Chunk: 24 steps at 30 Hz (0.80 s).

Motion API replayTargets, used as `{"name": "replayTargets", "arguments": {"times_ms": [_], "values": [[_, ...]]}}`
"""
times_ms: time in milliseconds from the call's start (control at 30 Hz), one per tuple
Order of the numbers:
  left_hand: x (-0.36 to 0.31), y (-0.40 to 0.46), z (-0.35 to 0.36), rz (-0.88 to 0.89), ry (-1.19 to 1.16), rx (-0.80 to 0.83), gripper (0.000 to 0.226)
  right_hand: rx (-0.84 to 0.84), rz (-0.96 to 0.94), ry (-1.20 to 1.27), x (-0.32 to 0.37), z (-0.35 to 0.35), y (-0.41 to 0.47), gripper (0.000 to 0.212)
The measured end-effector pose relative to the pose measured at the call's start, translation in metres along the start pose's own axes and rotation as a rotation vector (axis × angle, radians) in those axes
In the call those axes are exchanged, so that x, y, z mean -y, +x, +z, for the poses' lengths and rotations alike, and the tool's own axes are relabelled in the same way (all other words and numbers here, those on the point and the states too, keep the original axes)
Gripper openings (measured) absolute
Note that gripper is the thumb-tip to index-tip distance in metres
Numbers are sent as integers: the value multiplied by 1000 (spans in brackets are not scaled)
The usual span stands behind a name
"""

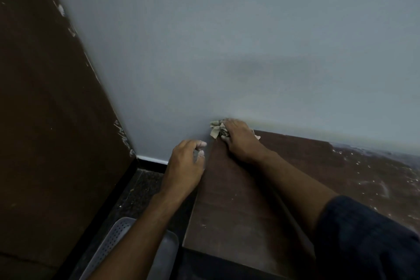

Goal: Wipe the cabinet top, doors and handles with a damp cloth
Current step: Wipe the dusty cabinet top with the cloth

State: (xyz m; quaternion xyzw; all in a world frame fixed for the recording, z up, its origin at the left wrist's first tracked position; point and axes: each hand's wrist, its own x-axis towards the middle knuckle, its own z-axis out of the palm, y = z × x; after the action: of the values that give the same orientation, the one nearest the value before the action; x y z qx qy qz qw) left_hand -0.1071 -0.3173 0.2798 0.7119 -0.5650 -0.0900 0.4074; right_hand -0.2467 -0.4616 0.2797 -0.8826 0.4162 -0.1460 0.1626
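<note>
The cabinet top [238, 200] is dark brown wood and runs from the lower middle to the right edge, against a grey wall. My right hand [238, 137] presses a crumpled beige cloth [216, 129] into the top's far left corner, where it meets the wall. My left hand [186, 163] hangs just off the cabinet's left edge, fingers loosely curled, holding nothing. White specks and dust cover the right part of the top [375, 173]. No doors or handles are in view.
A tall dark brown panel [50, 109] stands on the left, with chipped paint along its edge. A grey perforated plastic basket [118, 241] sits on the dark speckled floor [141, 191] between that panel and the cabinet.
</note>
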Motion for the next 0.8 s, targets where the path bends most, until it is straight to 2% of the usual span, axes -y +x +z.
{"name": "replayTargets", "arguments": {"times_ms": [133, 267, 300, 467, 533, 700, 800], "values": [[2, -4, -6, -44, -34, -41, 21, 29, -40, 27, 19, 1, -30, 52], [-2, -11, -5, -95, -88, -71, 21, 85, -291, 182, 59, 4, -92, 18], [-4, -16, -5, -97, -99, -63, 21, 99, -329, 199, 68, 5, -112, 17], [-6, -53, -8, -78, -96, -22, 21, 145, -428, 138, 79, 7, -192, 52], [-5, -68, -12, -41, -46, -31, 21, 118, -403, 145, 73, 7, -191, 54], [-10, -100, -25, -9, 52, -73, 19, -20, -147, 114, 71, 16, -157, 56], [-12, -112, -33, -42, 14, -91, 18, 7, -180, 126, 98, 19, -183, 55]]}}
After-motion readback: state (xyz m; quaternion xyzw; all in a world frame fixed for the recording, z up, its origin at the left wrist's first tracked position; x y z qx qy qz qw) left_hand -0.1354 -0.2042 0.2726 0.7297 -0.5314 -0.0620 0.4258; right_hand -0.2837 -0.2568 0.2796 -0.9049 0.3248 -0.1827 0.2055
